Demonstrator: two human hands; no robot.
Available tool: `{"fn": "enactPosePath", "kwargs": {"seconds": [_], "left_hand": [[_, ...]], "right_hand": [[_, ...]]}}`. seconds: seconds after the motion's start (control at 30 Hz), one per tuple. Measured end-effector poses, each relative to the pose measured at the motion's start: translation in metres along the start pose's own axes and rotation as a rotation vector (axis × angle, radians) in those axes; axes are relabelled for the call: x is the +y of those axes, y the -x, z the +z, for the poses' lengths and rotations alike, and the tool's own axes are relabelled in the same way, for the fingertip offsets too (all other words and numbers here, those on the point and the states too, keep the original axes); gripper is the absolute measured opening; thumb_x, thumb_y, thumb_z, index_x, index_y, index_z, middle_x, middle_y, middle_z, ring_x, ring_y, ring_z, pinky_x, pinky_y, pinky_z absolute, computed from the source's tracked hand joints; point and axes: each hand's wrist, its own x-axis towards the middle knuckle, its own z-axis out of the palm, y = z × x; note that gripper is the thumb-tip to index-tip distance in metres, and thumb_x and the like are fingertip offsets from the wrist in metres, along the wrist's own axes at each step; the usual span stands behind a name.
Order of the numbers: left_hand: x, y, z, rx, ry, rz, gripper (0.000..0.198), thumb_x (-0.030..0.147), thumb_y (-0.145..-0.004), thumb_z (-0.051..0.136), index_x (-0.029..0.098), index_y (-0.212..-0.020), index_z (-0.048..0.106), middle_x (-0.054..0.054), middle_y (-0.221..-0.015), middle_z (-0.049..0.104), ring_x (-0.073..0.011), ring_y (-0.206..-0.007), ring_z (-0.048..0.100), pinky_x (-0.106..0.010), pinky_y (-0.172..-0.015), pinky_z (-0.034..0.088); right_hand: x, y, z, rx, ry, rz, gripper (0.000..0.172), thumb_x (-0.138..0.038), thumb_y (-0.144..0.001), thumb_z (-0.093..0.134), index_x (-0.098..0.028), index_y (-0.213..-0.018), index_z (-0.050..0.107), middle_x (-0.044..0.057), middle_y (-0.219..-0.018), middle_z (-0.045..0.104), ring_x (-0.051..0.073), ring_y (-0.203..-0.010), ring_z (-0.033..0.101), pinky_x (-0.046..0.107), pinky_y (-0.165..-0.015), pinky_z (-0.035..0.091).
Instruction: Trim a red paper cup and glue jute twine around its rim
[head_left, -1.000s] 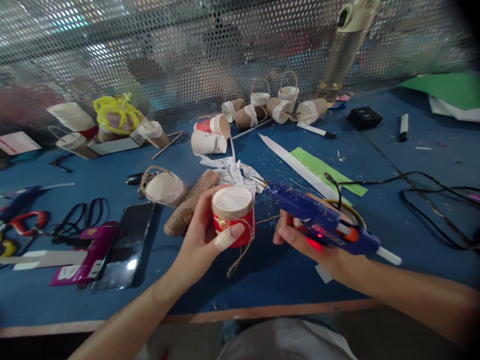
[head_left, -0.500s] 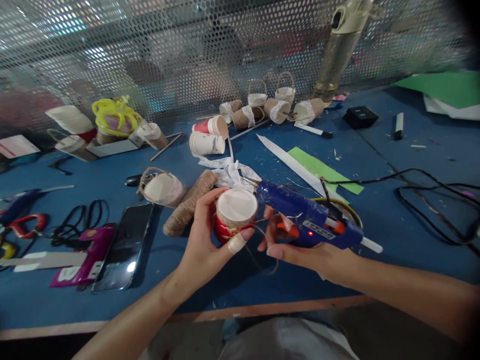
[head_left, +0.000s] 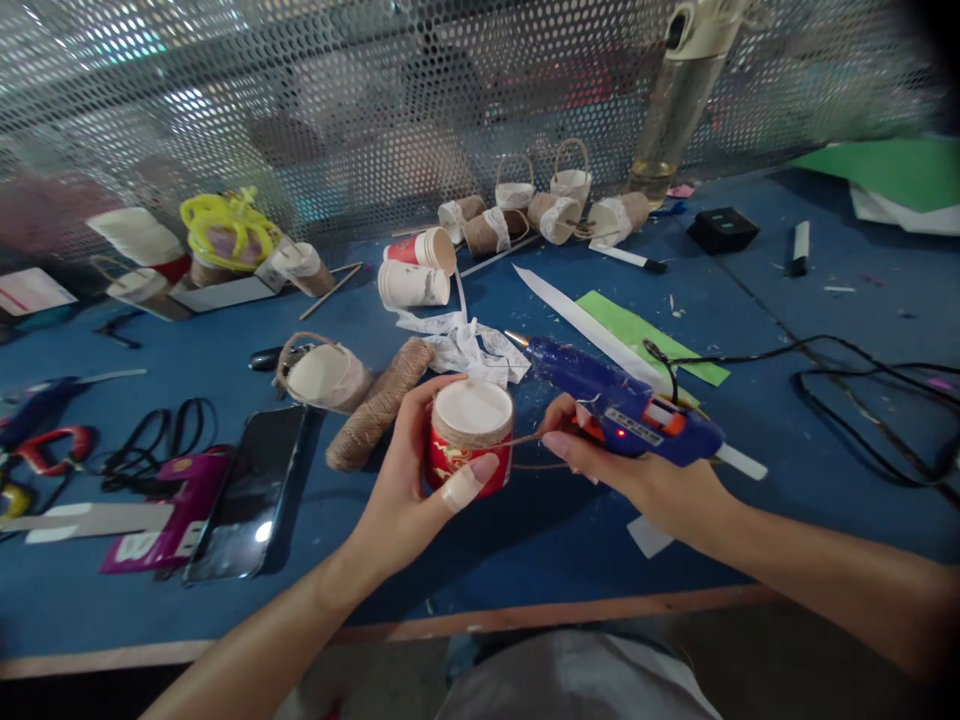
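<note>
My left hand (head_left: 416, 465) is wrapped round a red paper cup (head_left: 450, 455), its white round end facing up. Twine (head_left: 480, 437) circles the cup just below that end. From the cup a loose strand of twine (head_left: 529, 437) runs to my right hand (head_left: 607, 445), pinched between thumb and finger. That same hand also holds a blue hot glue gun (head_left: 592, 385), its metal nozzle pointing left above the table and apart from the cup. A red light glows on the gun and a white glue stick (head_left: 742, 462) sticks out of its back. A wrap covers part of my left thumb.
A twine roll (head_left: 382, 405) and a small twine-handled basket (head_left: 326, 375) lie left of the cup. White lace (head_left: 472, 345) lies behind it. Further left are a phone (head_left: 247, 495) and scissors (head_left: 56, 450). A black cord (head_left: 787, 350) trails right; a bottle (head_left: 675, 100) stands behind.
My right hand has closed on the twine strand and draws it out to the right. The glue gun's nozzle has shifted right, away from the cup. More of the cup's red side shows.
</note>
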Motion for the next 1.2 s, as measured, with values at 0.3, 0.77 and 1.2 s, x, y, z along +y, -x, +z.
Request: {"fn": "enactPosePath", "kwargs": {"seconds": [0.3, 0.77, 1.2], "left_hand": [[-0.011, 0.002, 0.000, -0.068, 0.262, -0.132, 0.055, 0.035, -0.086, 0.083, 0.031, -0.137, 0.061, -0.007, -0.135, 0.070, -0.0295, -0.121, 0.067, -0.039, -0.105, 0.055], [-0.010, 0.000, 0.001, -0.018, 0.288, -0.197, 0.050, 0.034, -0.089, 0.081, 0.032, -0.134, 0.059, -0.004, -0.129, 0.070, -0.0246, -0.113, 0.068, -0.033, -0.096, 0.057], [-0.012, 0.001, 0.002, -0.072, 0.368, -0.242, 0.052, 0.037, -0.085, 0.083, 0.031, -0.134, 0.063, -0.004, -0.127, 0.072, -0.0250, -0.112, 0.068, -0.032, -0.096, 0.055]], "right_hand": [[0.002, -0.003, 0.000, 0.001, -0.106, 0.084, 0.023, -0.035, -0.084, 0.081, -0.024, -0.074, 0.064, -0.005, -0.065, 0.062, 0.012, -0.059, 0.059, 0.026, -0.063, 0.057], [0.000, 0.000, -0.004, 0.037, -0.131, 0.044, 0.019, -0.034, -0.084, 0.084, -0.026, -0.072, 0.070, -0.004, -0.074, 0.070, 0.014, -0.071, 0.067, 0.028, -0.080, 0.060], [0.011, -0.003, -0.004, 0.063, -0.180, 0.107, 0.016, -0.036, -0.081, 0.086, -0.026, -0.076, 0.074, -0.004, -0.081, 0.072, 0.016, -0.082, 0.068, 0.030, -0.087, 0.054]]}}
